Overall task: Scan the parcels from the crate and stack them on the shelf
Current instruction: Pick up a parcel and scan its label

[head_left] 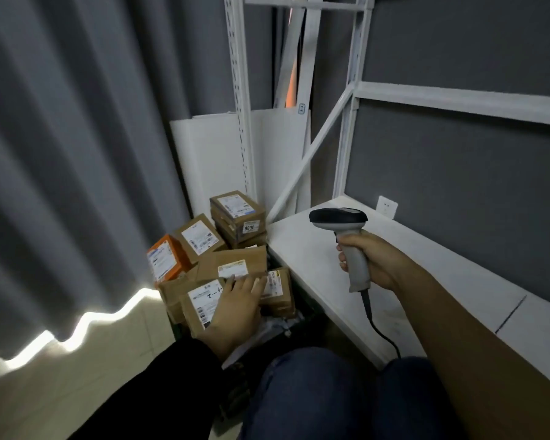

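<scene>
Several brown cardboard parcels with white labels are piled in a dark crate on the floor, left of the shelf. My left hand lies flat, fingers straight, on the front labelled parcel. An orange parcel sits at the pile's left, and a stack of brown parcels stands at the back. My right hand grips the grey handle of a barcode scanner, held above the white shelf board, its black head pointing left toward the parcels.
The white metal shelf frame rises behind the crate, with a diagonal brace and an upper rail. White boards lean in the corner. A grey curtain hangs on the left. The scanner cable trails down past my knees. A wall socket sits behind the shelf.
</scene>
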